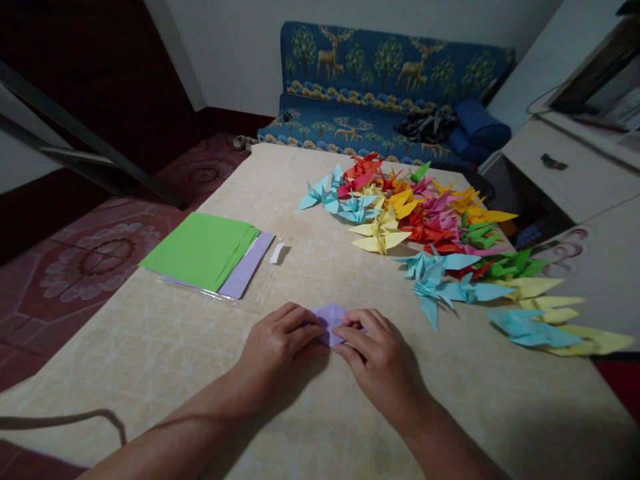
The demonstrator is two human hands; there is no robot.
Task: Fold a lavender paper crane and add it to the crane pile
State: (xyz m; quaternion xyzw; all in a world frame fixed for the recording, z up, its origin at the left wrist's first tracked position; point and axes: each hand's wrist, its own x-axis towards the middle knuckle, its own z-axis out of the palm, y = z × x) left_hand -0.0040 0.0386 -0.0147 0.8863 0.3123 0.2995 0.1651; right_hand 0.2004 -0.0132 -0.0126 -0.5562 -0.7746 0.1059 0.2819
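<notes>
A small folded sheet of purple origami paper (332,319) lies on the table between my two hands, its pointed top and middle showing. My left hand (283,337) has closed fingers on the paper's left edge. On the right edge, the thumb and fingers of my right hand (373,343) pinch it. Both hands hide the outer parts of the paper. Beyond my left hand rests a stack of green paper (200,250) with purple paper (250,263) showing under it. A small white scrap (277,253) lies beside the stack.
Many folded paper cranes (383,230) in blue, yellow, red, orange, pink and green spread over the table's right side. The table (150,340) has a pale patterned cover. Behind it stands a blue sofa (345,110), with a white cabinet (565,173) to the right.
</notes>
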